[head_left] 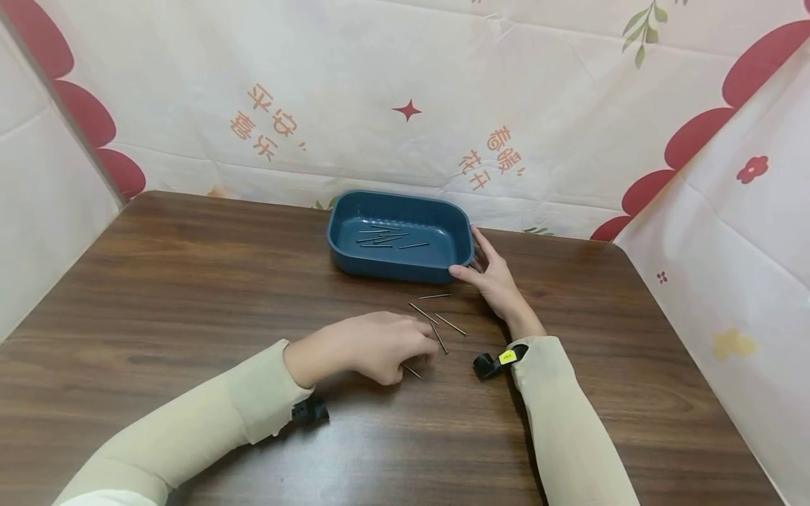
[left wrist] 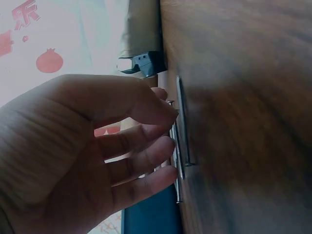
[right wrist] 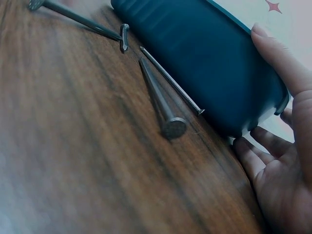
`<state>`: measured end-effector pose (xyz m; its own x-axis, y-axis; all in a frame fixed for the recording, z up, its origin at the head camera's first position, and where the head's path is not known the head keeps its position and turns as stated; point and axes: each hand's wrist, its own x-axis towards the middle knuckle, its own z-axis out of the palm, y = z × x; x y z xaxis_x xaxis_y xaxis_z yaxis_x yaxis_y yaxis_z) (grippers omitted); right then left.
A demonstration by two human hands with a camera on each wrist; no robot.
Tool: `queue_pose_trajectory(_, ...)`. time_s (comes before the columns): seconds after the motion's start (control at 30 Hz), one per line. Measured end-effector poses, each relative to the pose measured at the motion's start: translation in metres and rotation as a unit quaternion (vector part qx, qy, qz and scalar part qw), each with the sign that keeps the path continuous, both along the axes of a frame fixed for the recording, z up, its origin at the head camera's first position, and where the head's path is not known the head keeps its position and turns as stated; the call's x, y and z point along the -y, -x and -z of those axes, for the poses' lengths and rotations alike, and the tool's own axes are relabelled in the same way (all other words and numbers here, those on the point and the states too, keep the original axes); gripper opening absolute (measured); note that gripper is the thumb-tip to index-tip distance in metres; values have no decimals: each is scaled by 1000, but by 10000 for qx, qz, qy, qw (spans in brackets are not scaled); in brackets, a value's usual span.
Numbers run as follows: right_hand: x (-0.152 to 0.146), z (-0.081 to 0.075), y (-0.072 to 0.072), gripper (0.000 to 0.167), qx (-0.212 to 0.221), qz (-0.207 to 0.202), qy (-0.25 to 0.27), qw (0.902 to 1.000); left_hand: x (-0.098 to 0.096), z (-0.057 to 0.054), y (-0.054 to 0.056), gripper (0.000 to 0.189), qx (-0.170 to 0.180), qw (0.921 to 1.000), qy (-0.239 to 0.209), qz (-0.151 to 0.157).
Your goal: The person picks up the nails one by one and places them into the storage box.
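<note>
Several metal nails (head_left: 451, 325) lie scattered on the wooden table in front of a blue plastic tub (head_left: 399, 270). My left hand (head_left: 380, 346) is low over them, fingers bent downward. One nail (head_left: 413, 372) lies in the gap between its thumb and forefinger. In the left wrist view, the fingertips (left wrist: 168, 146) are right at the nails (left wrist: 183, 126), close to the tabletop. My right hand (head_left: 496, 281) holds the tub's right end, thumb (right wrist: 278, 56) at the rim and the other fingers round the end wall. More nails (head_left: 414, 246) rest inside the tub.
The brown wooden table (head_left: 190, 281) reaches back to a printed cloth (head_left: 354, 105) hung behind it, with more cloth (head_left: 747, 232) at the right side. A black wrist camera (head_left: 487, 365) sticks out beside the right sleeve; another (head_left: 310, 410) is under the left cuff.
</note>
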<state>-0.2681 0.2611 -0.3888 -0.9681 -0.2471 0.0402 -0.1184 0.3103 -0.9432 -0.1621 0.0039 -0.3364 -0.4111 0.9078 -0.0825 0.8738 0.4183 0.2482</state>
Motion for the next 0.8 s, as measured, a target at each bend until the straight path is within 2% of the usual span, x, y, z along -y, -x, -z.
queue_pose_trajectory(0.17, 0, 0, 1, 89, -40, -9, 69, 10000, -3, 5, -2, 32, -4, 9999, 121, -114)
queue_pose_trajectory(0.43, 1, 0, 2, 89, -18, 21, 75, 10000, -4, 8, -4, 25, -305, 9992, 174, -174)
queue_pose_trajectory(0.8, 1, 0, 1, 88, -31, 14, 103, 9999, -7, 7, -5, 22, -202, 9990, 241, -310)
